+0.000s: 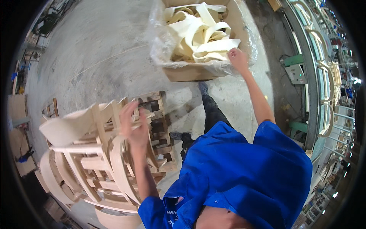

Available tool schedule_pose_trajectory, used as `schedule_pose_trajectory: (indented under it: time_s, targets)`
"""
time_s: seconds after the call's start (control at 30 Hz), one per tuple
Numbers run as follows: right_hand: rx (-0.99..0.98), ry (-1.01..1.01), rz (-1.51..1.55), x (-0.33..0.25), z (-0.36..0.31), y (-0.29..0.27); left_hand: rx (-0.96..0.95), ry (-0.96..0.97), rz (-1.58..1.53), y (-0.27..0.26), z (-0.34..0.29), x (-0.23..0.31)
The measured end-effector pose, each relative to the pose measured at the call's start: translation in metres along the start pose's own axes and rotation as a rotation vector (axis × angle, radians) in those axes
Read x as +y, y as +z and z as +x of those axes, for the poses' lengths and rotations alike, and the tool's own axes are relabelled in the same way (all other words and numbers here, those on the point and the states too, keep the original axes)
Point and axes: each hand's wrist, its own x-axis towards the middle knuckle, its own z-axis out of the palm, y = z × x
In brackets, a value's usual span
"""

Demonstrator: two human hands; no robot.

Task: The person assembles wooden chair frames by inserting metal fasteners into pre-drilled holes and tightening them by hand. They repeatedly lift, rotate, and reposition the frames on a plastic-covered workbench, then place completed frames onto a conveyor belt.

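Note:
At the right front corner of a large cardboard box (187, 72), my right hand (238, 60) is closed at the end of a cream foam strip (215, 46). More cream strips lie tangled in the box, which is lined with clear plastic (162, 49). On my left side, my left hand (134, 124) is raised over a stack of pale wooden furniture frames (95, 150). Its fingers are apart, slightly blurred, and nothing shows in them. Curved wooden panels (68, 129) form part of the stack.
A wooden pallet (162, 129) lies under and beside the stack, near my feet. On the right runs a long machine line (310, 76) carrying curved wooden pieces (326, 82), with a control box (295, 73) at its side. Concrete floor (110, 45) stretches left of the box.

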Motion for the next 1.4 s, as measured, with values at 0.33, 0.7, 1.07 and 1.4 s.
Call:
schedule_pose_trajectory:
  time_s: [0.33, 0.7, 1.07, 1.4]
  targets:
    - [-0.708, -0.229, -0.208, 0.143, 0.163, 0.030, -0.712, 0.192, -0.229, 0.499, 0.153, 0.065]
    - [-0.311, 0.652, 0.705, 0.141, 0.216, 0.004, -0.718, 0.116, -0.166, 0.541, 0.202, 0.108]
    - [-0.694, -0.307, 0.706, 0.132, 0.278, -0.054, -0.849, -0.251, -0.369, 0.537, 0.267, 0.102]
    - [-0.748, -0.313, 0.657, 0.131, 0.277, -0.058, -1.046, -0.410, -0.359, 0.504, 0.257, 0.101]
